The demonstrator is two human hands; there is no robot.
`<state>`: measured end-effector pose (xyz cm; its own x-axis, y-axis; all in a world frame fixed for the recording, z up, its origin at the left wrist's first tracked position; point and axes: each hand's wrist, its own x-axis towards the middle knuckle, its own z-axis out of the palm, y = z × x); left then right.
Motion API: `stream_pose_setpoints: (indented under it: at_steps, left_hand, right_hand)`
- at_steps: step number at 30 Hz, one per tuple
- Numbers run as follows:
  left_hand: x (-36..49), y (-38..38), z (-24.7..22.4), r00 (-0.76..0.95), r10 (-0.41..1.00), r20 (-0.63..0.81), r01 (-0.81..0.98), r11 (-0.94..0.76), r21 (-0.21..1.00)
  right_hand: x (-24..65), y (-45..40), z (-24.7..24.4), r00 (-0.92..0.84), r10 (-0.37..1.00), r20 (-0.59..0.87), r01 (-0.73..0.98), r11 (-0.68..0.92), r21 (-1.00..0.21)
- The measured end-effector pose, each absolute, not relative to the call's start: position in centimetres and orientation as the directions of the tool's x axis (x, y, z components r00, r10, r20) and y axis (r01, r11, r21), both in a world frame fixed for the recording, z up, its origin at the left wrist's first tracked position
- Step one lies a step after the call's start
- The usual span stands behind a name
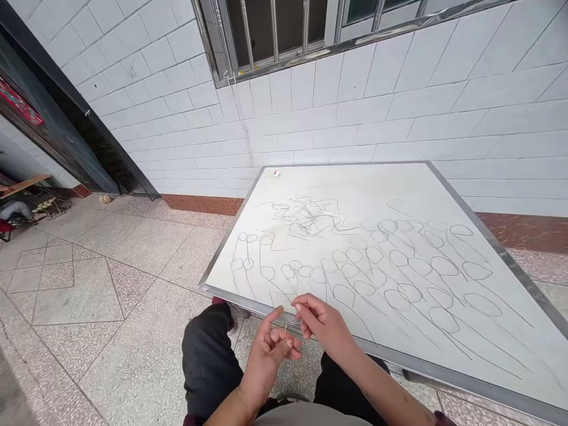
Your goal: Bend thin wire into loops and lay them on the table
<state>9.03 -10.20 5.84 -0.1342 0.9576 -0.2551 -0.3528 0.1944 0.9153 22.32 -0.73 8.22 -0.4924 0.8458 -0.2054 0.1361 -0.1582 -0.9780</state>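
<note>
My left hand (267,352) is closed in a pinch on a thin wire (285,329) just off the near edge of the white tabletop (341,188). My right hand (325,326) pinches the same wire from the other side, thumb against index finger. The stretch between my hands looks curved, though its exact shape is too fine to make out. Beyond my hands, several looped wires (398,299) lie spread over the tabletop, each a round loop with a long tail. Farther back sits a tangled pile of crooked wires (306,218).
A small red-and-white object (277,174) lies at the table's far left corner. Behind the table rises a white tiled wall (177,118) with a barred window (288,29). To the left are a dark doorway (84,118) and a ball (105,199) on the tiled floor.
</note>
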Motion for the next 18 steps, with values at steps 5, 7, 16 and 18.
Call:
stream_pose_setpoints:
  at_steps: [5,7,16,18]
  left_hand:
    - [7.9,-11.3,5.7,-0.194,0.941,-0.277,-0.311,0.208,0.927]
    - [7.3,-11.8,5.5,-0.202,0.943,-0.265,-0.305,0.196,0.932]
    - [-0.4,-13.6,2.1,-0.556,0.825,-0.095,-0.053,0.079,0.995]
    - [-3.4,-14.0,0.9,-0.672,0.740,-0.012,0.110,0.116,0.987]
  right_hand:
    - [22.4,-0.3,8.0,-0.439,0.870,-0.223,0.142,-0.177,-0.974]
    - [21.8,0.5,7.9,-0.438,0.875,-0.208,0.128,-0.168,-0.977]
    - [12.3,6.2,7.4,-0.477,0.856,-0.199,0.056,-0.196,-0.979]
    - [9.5,7.4,7.2,-0.485,0.852,-0.198,0.074,-0.185,-0.980]
